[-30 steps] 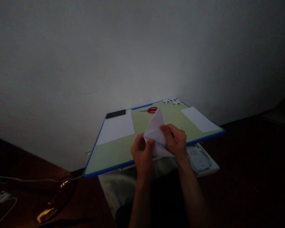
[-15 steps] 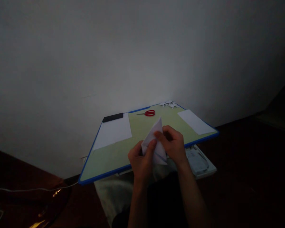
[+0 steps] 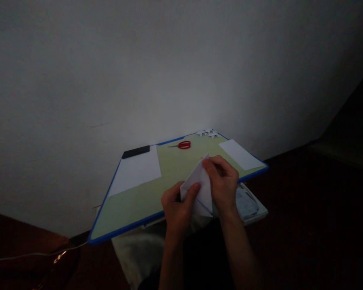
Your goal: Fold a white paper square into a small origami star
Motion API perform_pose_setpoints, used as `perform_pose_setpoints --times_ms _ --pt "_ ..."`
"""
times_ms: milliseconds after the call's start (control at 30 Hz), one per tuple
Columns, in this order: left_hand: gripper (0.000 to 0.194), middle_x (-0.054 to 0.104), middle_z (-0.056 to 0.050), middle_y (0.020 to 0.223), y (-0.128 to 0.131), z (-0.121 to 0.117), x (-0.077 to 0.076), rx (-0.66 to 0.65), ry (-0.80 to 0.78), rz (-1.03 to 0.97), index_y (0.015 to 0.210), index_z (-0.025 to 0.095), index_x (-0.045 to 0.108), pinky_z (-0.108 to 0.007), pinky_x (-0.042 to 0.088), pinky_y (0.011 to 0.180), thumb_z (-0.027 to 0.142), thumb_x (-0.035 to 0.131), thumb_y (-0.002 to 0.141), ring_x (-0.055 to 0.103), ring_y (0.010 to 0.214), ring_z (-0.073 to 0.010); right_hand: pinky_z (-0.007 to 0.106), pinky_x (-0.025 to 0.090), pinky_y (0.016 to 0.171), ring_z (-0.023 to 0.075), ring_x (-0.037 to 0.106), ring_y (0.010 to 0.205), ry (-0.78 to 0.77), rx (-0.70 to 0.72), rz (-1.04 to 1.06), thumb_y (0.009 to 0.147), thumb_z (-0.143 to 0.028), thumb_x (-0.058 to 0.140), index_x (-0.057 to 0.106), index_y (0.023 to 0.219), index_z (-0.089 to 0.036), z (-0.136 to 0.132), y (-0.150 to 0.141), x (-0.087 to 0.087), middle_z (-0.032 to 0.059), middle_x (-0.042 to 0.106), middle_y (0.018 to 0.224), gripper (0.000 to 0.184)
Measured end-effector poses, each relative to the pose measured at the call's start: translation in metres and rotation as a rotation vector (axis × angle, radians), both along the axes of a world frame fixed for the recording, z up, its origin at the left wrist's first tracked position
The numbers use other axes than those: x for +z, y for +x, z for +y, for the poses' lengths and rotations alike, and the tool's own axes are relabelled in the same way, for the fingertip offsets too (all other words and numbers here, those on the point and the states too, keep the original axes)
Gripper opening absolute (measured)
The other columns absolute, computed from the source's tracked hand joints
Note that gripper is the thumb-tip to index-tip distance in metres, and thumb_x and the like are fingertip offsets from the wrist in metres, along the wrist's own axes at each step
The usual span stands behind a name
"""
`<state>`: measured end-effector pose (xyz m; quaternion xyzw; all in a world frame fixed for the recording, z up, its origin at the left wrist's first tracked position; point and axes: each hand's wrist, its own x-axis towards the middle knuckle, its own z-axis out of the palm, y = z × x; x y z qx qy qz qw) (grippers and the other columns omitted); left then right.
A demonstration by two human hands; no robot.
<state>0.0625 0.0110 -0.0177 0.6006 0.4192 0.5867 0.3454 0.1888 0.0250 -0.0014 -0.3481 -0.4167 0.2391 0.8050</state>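
Observation:
A folded piece of white paper is held up between both hands, over the near edge of the table. My left hand grips its lower left side, thumb on the front face and fingers behind. Near the pointed top, my right hand pinches the paper's right edge between thumb and fingers. A crease runs slantwise across the lower part. The fingers behind the sheet are partly hidden.
The pale green table has a blue rim. On it lie red-handled scissors, a white sheet under a dark flat object, another white sheet and several small folded paper pieces. A white tray is below the right side.
My right thumb has moved up the paper toward its tip. My left hand keeps its grip. The view has shifted slightly, so the table appears further left.

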Motion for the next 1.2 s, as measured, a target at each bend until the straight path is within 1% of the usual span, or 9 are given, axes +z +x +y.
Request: perform_pose_setpoints --times_ms 100,200,333,533,800,867,967,1033,1200 --pt "0.040 0.045 0.004 0.056 0.000 0.000 0.001 -0.043 -0.011 0.001 0.059 0.015 0.063 -0.021 0.029 0.047 0.043 0.081 0.080 0.037 0.053 -0.0089 0.030 0.049 0.068 0.0180 0.062 0.079 0.029 0.095 0.113 0.081 -0.036 0.084 0.074 0.082 -0.023 0.002 0.003 -0.001 0.0010 0.067 0.081 0.016" --pt "0.040 0.045 0.003 0.055 0.000 0.000 0.001 -0.067 -0.024 0.014 0.057 0.015 0.061 -0.021 0.028 0.047 0.043 0.081 0.079 0.037 0.053 -0.0091 0.029 0.045 0.062 0.0153 0.058 0.070 0.057 0.121 0.197 0.074 -0.034 0.087 0.071 0.073 -0.023 0.004 0.006 0.000 -0.0024 0.063 0.072 0.019" --pt "0.043 0.044 0.003 0.055 0.002 0.000 0.002 -0.101 -0.035 0.020 0.056 0.015 0.059 -0.021 0.028 0.047 0.045 0.080 0.078 0.036 0.053 -0.0088 0.027 0.041 0.061 0.0123 0.052 0.065 0.113 0.103 0.268 0.072 -0.027 0.087 0.070 0.067 -0.023 0.006 0.007 0.002 -0.0055 0.059 0.066 0.019" --pt "0.045 0.042 0.003 0.054 0.001 0.002 0.000 -0.123 -0.011 0.071 0.054 0.015 0.058 -0.022 0.028 0.049 0.045 0.080 0.080 0.037 0.054 -0.0092 0.028 0.039 0.062 0.0128 0.049 0.064 0.046 -0.024 0.290 0.072 -0.029 0.082 0.064 0.066 -0.022 0.004 0.003 0.003 -0.0063 0.055 0.065 0.021" --pt "0.044 0.042 0.004 0.054 0.002 0.004 -0.002 -0.120 0.012 0.082 0.055 0.015 0.059 -0.022 0.027 0.049 0.044 0.079 0.082 0.036 0.053 -0.0088 0.031 0.046 0.073 0.0173 0.059 0.077 -0.010 -0.210 0.141 0.081 -0.036 0.077 0.068 0.078 -0.021 0.001 -0.003 0.002 -0.0015 0.066 0.077 0.018" --pt "0.044 0.042 0.004 0.054 0.001 0.003 -0.002 -0.129 0.012 0.073 0.055 0.015 0.058 -0.022 0.027 0.049 0.044 0.079 0.082 0.036 0.053 -0.0088 0.030 0.046 0.071 0.0169 0.059 0.076 0.008 -0.165 0.175 0.084 -0.037 0.074 0.065 0.079 -0.022 0.002 -0.003 -0.001 -0.0023 0.063 0.078 0.018" --pt "0.044 0.042 0.004 0.054 0.001 0.003 -0.004 -0.134 0.009 0.059 0.054 0.015 0.058 -0.022 0.028 0.048 0.043 0.079 0.081 0.036 0.053 -0.0088 0.028 0.043 0.064 0.0151 0.055 0.069 0.044 -0.030 0.241 0.089 -0.037 0.067 0.057 0.079 -0.023 0.004 -0.002 -0.004 -0.0048 0.056 0.075 0.020" --pt "0.044 0.042 0.004 0.054 0.000 0.004 -0.005 -0.128 0.006 0.055 0.055 0.015 0.058 -0.022 0.027 0.048 0.043 0.080 0.081 0.036 0.053 -0.0087 0.027 0.041 0.062 0.0145 0.053 0.067 0.036 -0.012 0.195 0.091 -0.038 0.066 0.055 0.079 -0.023 0.005 -0.001 -0.006 -0.0053 0.053 0.073 0.023" --pt "0.042 0.042 0.005 0.054 0.000 0.003 -0.005 -0.086 0.022 0.078 0.056 0.016 0.058 -0.022 0.027 0.048 0.041 0.078 0.084 0.036 0.052 -0.0086 0.028 0.044 0.065 0.0155 0.055 0.071 0.012 -0.259 -0.080 0.096 -0.044 0.066 0.060 0.085 -0.021 0.005 0.002 -0.006 -0.0027 0.059 0.076 0.026"
